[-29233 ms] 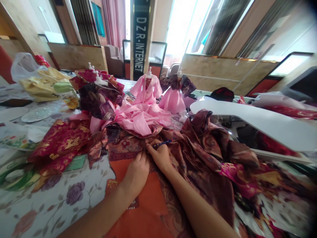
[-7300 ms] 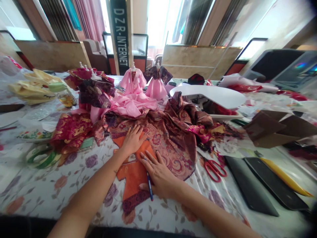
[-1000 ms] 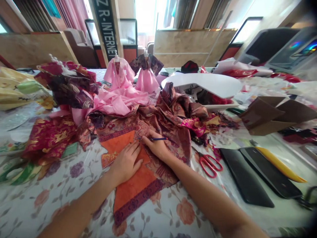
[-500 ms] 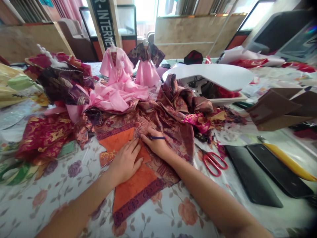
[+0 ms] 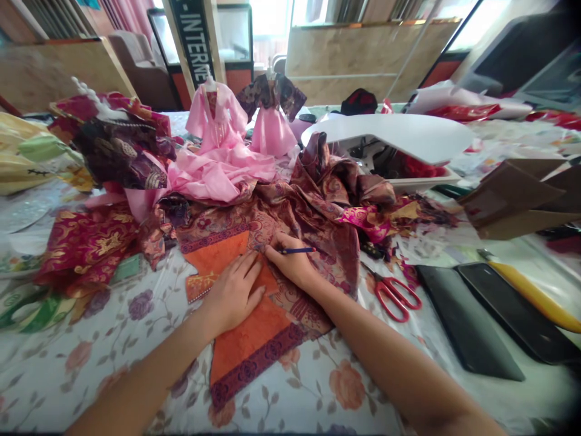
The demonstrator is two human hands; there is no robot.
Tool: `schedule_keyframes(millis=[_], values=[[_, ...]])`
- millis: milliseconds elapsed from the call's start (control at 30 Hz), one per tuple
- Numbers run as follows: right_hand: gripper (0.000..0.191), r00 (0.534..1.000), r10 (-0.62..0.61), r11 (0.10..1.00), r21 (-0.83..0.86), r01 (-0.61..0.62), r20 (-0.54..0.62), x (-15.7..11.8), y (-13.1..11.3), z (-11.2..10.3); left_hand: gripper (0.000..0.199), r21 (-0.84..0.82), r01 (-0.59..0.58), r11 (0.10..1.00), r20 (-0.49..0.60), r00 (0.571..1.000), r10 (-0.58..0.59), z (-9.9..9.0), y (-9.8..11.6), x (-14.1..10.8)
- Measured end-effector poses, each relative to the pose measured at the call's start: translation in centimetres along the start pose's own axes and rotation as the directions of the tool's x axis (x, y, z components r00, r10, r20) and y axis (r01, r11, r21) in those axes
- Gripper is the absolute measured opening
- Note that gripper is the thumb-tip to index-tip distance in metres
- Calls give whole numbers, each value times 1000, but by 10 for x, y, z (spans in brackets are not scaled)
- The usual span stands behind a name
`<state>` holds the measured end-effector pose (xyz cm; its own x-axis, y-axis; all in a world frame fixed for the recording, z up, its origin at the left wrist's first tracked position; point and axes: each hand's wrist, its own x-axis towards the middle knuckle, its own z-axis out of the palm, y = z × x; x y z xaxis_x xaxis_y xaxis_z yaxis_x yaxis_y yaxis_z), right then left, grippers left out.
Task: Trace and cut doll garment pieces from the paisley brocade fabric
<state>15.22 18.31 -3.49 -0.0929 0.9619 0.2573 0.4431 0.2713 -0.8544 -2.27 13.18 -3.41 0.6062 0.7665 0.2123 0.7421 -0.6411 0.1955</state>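
The orange cloth piece (image 5: pixel 247 339), with a dark purple patterned border along its near edge, lies flat at near centre, partly on a paisley brocade cloth (image 5: pixel 324 254) in brown-red tones. The left hand (image 5: pixel 233 297) is open, palm down and fingers spread, pressing the orange piece flat. The right hand (image 5: pixel 290 263) is closed around a blue pencil (image 5: pixel 295 250) in a low writing grip, its fingers at the orange piece's right edge; which end is the point can't be told. For this kind of work, a flat palm kept near the edge and a light pencil should stop the slippery layers creeping. All of this sits on a surface (image 5: pixel 91 369) with a glossy floral cover. Just right of the brocade lie red-handled scissors (image 5: pixel 394 300), then two dark flat boards (image 5: pixel 467 321). A red-and-gold brocade (image 5: pixel 86 242) is heaped to the left. Farther back – a pink doll gown (image 5: pixel 213 127) on a small mannequin, a second gown (image 5: pixel 272 133) beside it, and a curved white board (image 5: pixel 390 136) to the right.
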Motion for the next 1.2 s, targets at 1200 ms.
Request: schedule_keyframes(millis=[1200], values=[[19, 1000, -25, 999, -19, 25, 8, -17, -5, -9, 50, -8, 2, 1000, 14, 1000, -2, -1, 0, 0]])
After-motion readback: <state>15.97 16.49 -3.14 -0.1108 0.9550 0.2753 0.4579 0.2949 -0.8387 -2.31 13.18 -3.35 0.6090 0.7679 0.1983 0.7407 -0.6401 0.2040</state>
